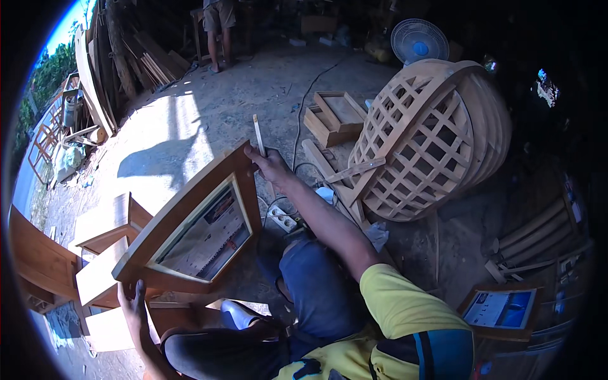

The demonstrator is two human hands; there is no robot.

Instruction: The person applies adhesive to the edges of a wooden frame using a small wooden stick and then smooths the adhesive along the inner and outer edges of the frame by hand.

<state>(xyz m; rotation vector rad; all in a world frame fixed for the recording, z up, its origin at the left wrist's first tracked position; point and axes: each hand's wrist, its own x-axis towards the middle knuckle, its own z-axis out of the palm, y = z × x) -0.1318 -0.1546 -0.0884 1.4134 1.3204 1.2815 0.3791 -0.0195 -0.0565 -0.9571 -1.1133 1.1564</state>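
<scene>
A brown wooden frame (183, 202) with a pale inner border and a printed picture (206, 237) inside it is held up, tilted, in front of me. My right hand (273, 168) grips its upper right corner. A thin, pale stick (258, 133) stands up from that hand, and its kind cannot be made out. Around the lower left corner my left hand (134, 310) is closed, thumb on the front edge and fingers partly hidden. Below and left of the frame, wooden boxes (104, 221) catch bright sunlight.
A large lattice wooden piece (418, 145) stands at right, a fan (419, 43) behind it. Small wooden trays (335, 117) and a power strip (282, 219) with cables lie on the floor. Another framed picture (500, 310) is at lower right. A person (219, 31) stands far back near stacked boards (152, 57).
</scene>
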